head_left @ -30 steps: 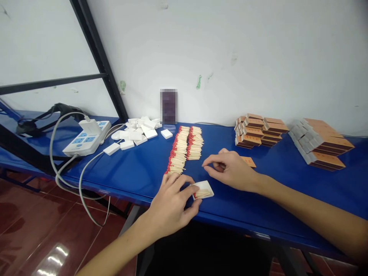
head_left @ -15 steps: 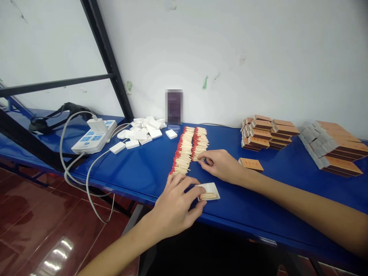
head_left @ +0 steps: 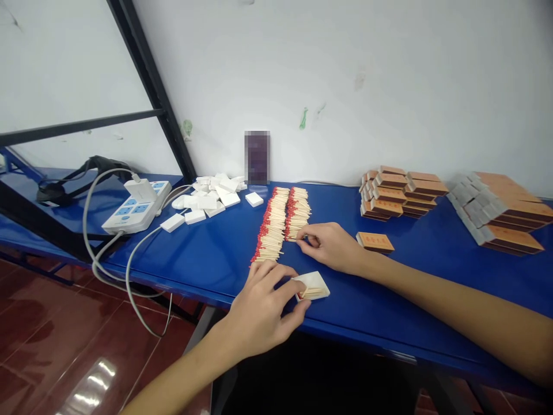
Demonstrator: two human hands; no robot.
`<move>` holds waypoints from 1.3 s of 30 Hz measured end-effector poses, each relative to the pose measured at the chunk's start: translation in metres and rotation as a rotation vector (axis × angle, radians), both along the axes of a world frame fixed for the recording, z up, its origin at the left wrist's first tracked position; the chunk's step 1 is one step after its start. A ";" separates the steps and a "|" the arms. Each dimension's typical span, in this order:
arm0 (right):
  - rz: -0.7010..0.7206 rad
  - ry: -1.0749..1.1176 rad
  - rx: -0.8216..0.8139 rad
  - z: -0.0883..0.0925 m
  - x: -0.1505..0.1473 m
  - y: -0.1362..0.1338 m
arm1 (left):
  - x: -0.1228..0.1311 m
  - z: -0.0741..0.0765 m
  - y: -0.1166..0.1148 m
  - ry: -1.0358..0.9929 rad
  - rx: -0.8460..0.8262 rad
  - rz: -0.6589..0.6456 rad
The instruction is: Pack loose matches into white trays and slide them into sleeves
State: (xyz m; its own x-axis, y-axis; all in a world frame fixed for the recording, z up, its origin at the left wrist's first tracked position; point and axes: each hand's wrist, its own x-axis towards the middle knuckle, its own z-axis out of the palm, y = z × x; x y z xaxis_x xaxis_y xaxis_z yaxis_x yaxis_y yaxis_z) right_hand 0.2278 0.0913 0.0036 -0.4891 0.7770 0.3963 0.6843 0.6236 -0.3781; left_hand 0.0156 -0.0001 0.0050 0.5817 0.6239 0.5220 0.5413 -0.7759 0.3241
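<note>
My left hand (head_left: pixel 265 305) grips a white matchbox tray (head_left: pixel 320 283) at its left end, thumb on the near side and fingers over the top. A few matchsticks (head_left: pixel 314 293) lie in the tray; their heads are partly covered by my fingers. At the near end of the right-hand row of red-tipped matches (head_left: pixel 298 210), my right hand (head_left: pixel 326 245) pinches a matchstick between thumb and forefinger; how many it holds is hard to tell. A longer row of matches (head_left: pixel 273 225) runs alongside on the left, its near end by my left fingers.
Loose white trays (head_left: pixel 216 196) are heaped at the back left, beside a power strip (head_left: pixel 137 207) with cables. A single orange matchbox (head_left: pixel 375 242) lies beyond my right forearm. Stacked matchboxes (head_left: pixel 389 193) and a larger stack (head_left: pixel 510 210) stand at right. A pixelated dark object (head_left: pixel 257 157) leans at the wall.
The view has shifted slightly. Both hands keep nearly the same places, and the matchsticks in the tray look a little rearranged under my left fingers.
</note>
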 end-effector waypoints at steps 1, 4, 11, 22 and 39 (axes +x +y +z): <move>0.002 0.003 -0.012 0.000 0.000 0.000 | 0.000 -0.001 0.000 0.015 0.012 0.002; 0.009 0.014 -0.035 0.002 0.000 -0.001 | 0.000 -0.002 0.000 0.043 0.031 0.002; 0.051 0.009 -0.031 0.004 0.001 -0.003 | 0.000 0.000 0.000 0.084 0.050 0.007; -0.057 -0.025 0.035 0.004 -0.001 -0.008 | 0.001 -0.002 0.000 0.082 0.092 0.001; -0.049 -0.005 0.085 0.002 0.000 -0.005 | 0.002 -0.002 -0.001 0.095 0.136 -0.002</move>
State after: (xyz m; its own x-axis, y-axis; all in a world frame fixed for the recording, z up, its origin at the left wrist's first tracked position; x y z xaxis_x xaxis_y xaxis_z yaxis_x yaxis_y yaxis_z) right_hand 0.2274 0.0860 0.0061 -0.4533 0.7635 0.4599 0.7164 0.6191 -0.3216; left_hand 0.0179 -0.0010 0.0033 0.6333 0.5500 0.5445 0.5630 -0.8101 0.1635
